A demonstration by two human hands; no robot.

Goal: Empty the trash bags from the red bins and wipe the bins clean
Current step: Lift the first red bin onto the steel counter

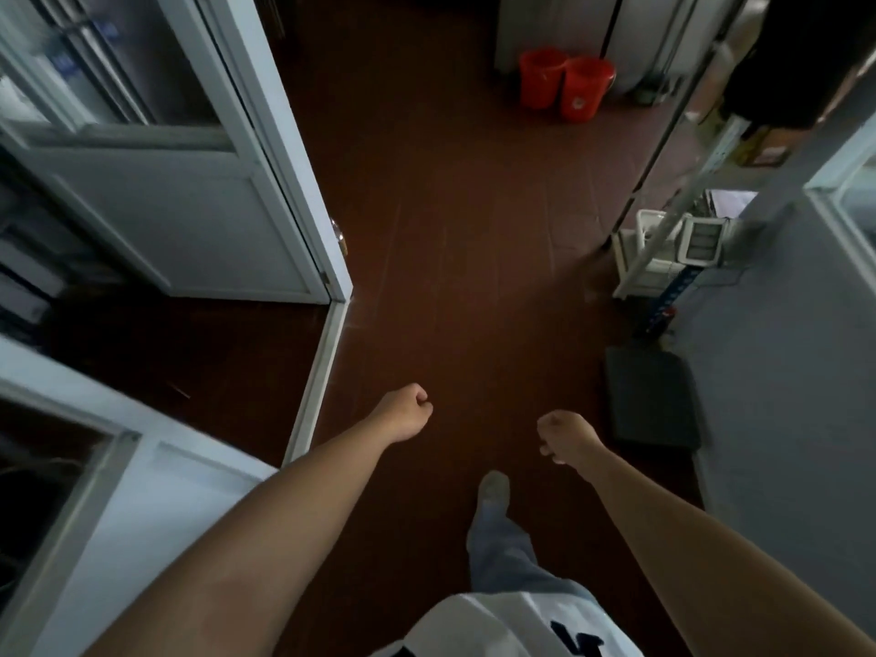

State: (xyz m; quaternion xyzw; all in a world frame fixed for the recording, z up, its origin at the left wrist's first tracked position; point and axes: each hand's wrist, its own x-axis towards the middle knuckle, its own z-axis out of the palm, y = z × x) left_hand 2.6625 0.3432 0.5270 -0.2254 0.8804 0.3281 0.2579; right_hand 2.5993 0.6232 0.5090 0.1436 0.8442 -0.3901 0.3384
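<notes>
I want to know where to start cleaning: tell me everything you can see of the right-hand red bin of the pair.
The right-hand red bin is a round, bucket-shaped container that looks like orange-red plastic. It tapers towards its base, with a thicker rim and a small white mark low on its front. It stands upright on the dark brown floor at the far end of the passage, before a white cabinet. It is touching or nearly touching the other red bin. Any liner bag is too dim to tell.

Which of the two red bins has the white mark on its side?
The right-hand red bin, the nearer of the pair: a small white mark shows low on its front. The left-hand red bin beside it looks plain.
</notes>
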